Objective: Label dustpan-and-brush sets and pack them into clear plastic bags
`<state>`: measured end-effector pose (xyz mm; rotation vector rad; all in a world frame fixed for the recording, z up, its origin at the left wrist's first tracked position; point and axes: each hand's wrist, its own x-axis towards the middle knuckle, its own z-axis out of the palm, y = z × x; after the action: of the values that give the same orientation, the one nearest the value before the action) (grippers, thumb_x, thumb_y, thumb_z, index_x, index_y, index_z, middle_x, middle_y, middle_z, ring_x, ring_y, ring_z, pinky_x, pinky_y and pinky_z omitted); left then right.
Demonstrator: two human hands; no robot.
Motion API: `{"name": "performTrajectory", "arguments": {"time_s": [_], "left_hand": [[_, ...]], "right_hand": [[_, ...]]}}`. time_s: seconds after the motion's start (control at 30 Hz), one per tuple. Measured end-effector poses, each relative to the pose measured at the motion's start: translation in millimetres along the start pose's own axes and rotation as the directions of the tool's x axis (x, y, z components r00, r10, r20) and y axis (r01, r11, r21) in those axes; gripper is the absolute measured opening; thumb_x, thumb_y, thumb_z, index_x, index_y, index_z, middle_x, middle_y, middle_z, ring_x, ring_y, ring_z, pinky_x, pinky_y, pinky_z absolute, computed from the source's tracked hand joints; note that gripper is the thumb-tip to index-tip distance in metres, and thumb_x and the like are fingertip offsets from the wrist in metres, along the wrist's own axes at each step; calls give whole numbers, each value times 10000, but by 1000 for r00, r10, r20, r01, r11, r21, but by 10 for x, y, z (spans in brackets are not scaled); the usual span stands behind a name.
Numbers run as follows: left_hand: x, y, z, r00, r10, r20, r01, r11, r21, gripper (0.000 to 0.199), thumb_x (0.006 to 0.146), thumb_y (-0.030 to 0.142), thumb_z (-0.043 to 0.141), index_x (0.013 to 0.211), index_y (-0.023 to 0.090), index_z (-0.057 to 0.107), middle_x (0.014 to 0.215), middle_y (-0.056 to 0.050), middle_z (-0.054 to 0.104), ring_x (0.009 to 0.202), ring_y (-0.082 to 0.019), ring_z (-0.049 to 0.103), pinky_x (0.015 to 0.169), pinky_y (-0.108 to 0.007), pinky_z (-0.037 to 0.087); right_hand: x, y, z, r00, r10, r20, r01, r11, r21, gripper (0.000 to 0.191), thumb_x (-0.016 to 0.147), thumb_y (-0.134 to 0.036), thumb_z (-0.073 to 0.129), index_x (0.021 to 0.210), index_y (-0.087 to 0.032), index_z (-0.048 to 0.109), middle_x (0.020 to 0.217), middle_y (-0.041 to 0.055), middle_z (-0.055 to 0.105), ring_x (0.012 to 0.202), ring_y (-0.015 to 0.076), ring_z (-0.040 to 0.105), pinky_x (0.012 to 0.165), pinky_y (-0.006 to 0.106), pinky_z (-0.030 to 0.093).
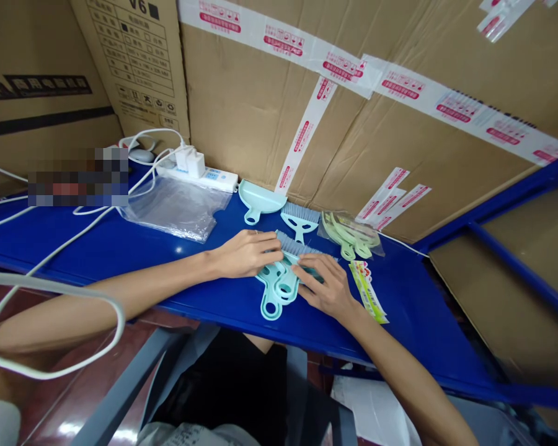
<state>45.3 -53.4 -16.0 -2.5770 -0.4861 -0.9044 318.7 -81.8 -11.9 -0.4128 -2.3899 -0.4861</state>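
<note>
A stack of light-blue pieces point(286, 286) with ring-ended handles, with grey bristles along its far side, lies near the front edge of the blue table. My left hand point(248, 253) has its bent fingers closed on the stack's left side. On the right side my right hand point(323, 284) grips the same pieces, its fingers curled over them. Behind them are a light-blue dustpan point(261, 199) and a light-blue brush point(300, 220) with grey bristles. Pale green pieces in clear plastic point(348, 232) lie to their right. How many pieces are stacked is partly hidden by my fingers.
A clear plastic bag point(177, 207) lies left of the dustpan, before a white power strip point(218, 179) with plugs and cables. A yellow-green packet point(368, 294) is right of my right hand. Cardboard point(260, 93) walls the back; a white cable point(69, 241) loops over my left forearm.
</note>
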Motion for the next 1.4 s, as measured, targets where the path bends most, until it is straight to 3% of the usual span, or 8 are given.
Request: {"name": "performTrajectory", "arguments": {"time_s": [0.4, 0.83, 1.0, 1.17, 1.4], "left_hand": [[9, 6, -2, 1000, 17, 15, -17, 999, 30, 175, 1003, 67, 535, 933, 187, 640, 938, -43, 725, 907, -197, 605, 628, -315, 393], [15, -17, -16, 1000, 10, -27, -9, 999, 31, 170, 1006, 70, 548, 896, 173, 628, 869, -47, 661, 880, -209, 572, 635, -325, 426], [25, 16, 1, 1000, 18, -16, -17, 999, 32, 163, 1013, 87, 565, 894, 171, 638, 853, -45, 657, 870, -203, 568, 590, -321, 374], [29, 30, 0, 1000, 12, -6, -12, 1000, 20, 178, 1043, 141, 572, 885, 173, 649, 839, -46, 653, 864, -197, 575, 579, -310, 354], [16, 9, -3, 999, 17, -29, -16, 1000, 21, 114, 1044, 173, 597, 953, 168, 666, 889, -48, 679, 903, -210, 594, 622, -318, 410]], "right_hand": [[61, -62, -9, 995, -95, -25, 94, 995, -43, 130, 957, -101, 696, 1061, -172, 729, 934, 77, 814, 949, 226, 796, 765, 367, 595], [-18, 4, 43, 1000, -21, 2, 21, 1000, 8, 330, 953, -82, 654, 1256, -212, 657, 1152, 150, 789, 1117, 292, 770, 893, 446, 631], [8, -50, 37, 1000, -27, -8, 27, 1000, -1, 248, 940, -70, 658, 1160, -183, 678, 1084, 147, 795, 1062, 298, 768, 844, 441, 610], [35, -104, 15, 1000, -9, -18, 8, 999, -40, 121, 958, -92, 691, 1000, -206, 699, 937, 86, 789, 900, 245, 758, 737, 387, 571], [53, -115, -17, 998, -9, -59, 7, 999, -33, 176, 945, -38, 667, 906, -209, 671, 949, 82, 809, 891, 239, 754, 703, 377, 551]]}}
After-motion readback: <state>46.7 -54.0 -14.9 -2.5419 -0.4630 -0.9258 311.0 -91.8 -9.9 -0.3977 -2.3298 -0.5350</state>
